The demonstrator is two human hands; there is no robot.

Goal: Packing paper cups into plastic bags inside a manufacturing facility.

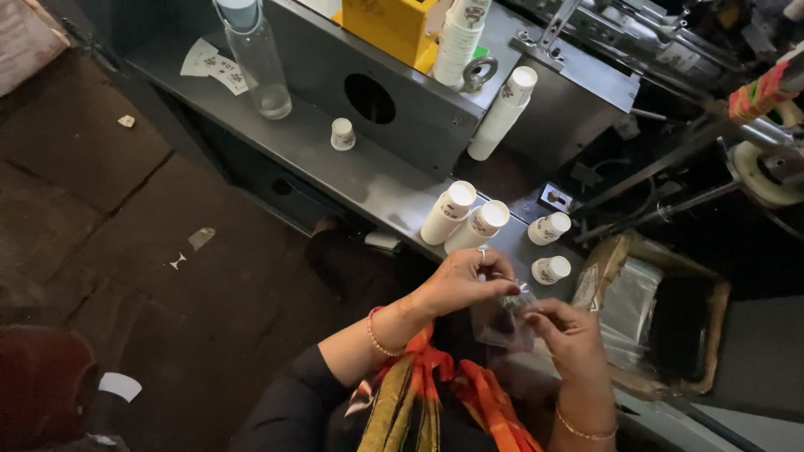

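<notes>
1. The thing in hand is a small clear plastic bag (502, 322), held in the air between both hands, just in front of the edge of the grey metal shelf (335, 159) and above the orange patterned cloth (435, 393) on the lap.
2. My left hand (465, 280) has its fingers closed in a pinch on the top edge of the bag; a ring shows on one finger.
3. My right hand (569, 335) also pinches the bag, at the mouth on its right side, with thumb and fingertips closed on the thin film.
4. To do this well, I judge that the two pinches should stay near each other on the rim, so the film stays tight and does not slip. Small rubbing moves of the fingertips look better than pulling.
5. Just beyond the hands, two stacks of white paper cups (465, 218) lie on the shelf, and two short single cups (550, 249) stand near them.
6. Further back, a taller cup stack (501, 113) leans on the machine housing (394, 92), one small cup (342, 134) stands alone, and a clear bottle (255, 54) stands at the far left.
7. A carton lined with plastic (662, 314) sits on the right of the hands.
8. Hard to see: what is inside the bag is dark and blurred, and I cannot tell if the mouth is open. The machine parts at the top right are cut off.
</notes>
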